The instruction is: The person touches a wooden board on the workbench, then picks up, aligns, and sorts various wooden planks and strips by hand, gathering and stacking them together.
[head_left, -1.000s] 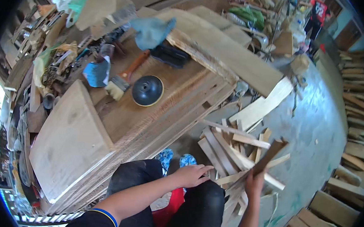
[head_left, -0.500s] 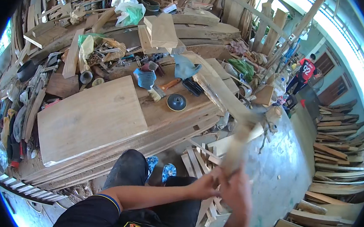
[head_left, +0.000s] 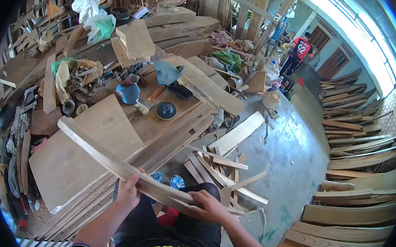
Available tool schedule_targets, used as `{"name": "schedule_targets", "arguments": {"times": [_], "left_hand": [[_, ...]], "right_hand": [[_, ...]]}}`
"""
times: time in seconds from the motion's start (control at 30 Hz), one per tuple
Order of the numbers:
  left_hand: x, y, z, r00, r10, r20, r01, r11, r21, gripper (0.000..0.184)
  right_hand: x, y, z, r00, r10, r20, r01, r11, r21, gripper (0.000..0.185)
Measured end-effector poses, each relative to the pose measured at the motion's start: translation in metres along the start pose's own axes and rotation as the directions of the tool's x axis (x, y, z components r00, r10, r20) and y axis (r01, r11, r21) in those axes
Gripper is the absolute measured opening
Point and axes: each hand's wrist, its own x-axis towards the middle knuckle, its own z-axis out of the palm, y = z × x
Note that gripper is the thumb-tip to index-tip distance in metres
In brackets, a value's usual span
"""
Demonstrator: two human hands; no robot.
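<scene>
A curved wooden slat (head_left: 98, 151) lies across my lap, its far end reaching left over a wide flat board (head_left: 84, 136) on the workbench. My left hand (head_left: 129, 192) is closed round the slat near its middle, thumb on top. Nearer the slat's other end, my right hand (head_left: 209, 208) grips it with fingers over the upper face. Beyond the board sit a round black disc (head_left: 166, 110), a paintbrush (head_left: 142, 107) and a curled blue-grey sheet (head_left: 129, 94).
Loose offcuts (head_left: 231, 174) lie on the floor to the right of my legs. Curved planks (head_left: 347, 216) are stacked along the right side. Wood scraps and plastic bags (head_left: 100, 27) crowd the back. A person in a red shirt (head_left: 300, 49) stands far off.
The slat has swung from the right side to across my lap, pointing left. My left hand has moved left along it, so my hands are now apart. The view has turned right.
</scene>
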Motion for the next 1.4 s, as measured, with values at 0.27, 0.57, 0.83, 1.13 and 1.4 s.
{"name": "schedule_targets", "arguments": {"times": [0.27, 0.57, 0.83, 1.13, 1.4], "left_hand": [[-0.030, 0.026, -0.043, 0.993, -0.078, -0.087, 0.075, 0.997, -0.034, 0.046], [-0.042, 0.035, -0.065, 0.928, -0.258, -0.268, 0.239, 0.966, -0.101, 0.010], [-0.038, 0.045, -0.069, 0.902, -0.421, -0.097, 0.417, 0.907, -0.062, 0.024], [-0.023, 0.062, -0.076, 0.876, -0.479, -0.064, 0.481, 0.855, 0.191, 0.046], [-0.004, 0.071, -0.059, 0.897, -0.436, -0.074, 0.442, 0.886, 0.140, 0.048]], "right_hand": [[0.013, -0.016, 0.029, 0.996, -0.071, -0.050, 0.068, 0.996, -0.052, 0.032], [0.070, -0.001, -0.161, 0.629, -0.112, -0.769, -0.081, 0.975, -0.208, 0.017], [0.203, 0.092, -0.297, 0.693, 0.016, -0.721, -0.255, 0.941, -0.224, 0.028], [0.372, 0.097, -0.268, 0.790, -0.025, -0.613, -0.288, 0.867, -0.406, 0.047], [0.442, 0.075, -0.230, 0.777, 0.037, -0.629, -0.310, 0.892, -0.330, 0.039]]}}
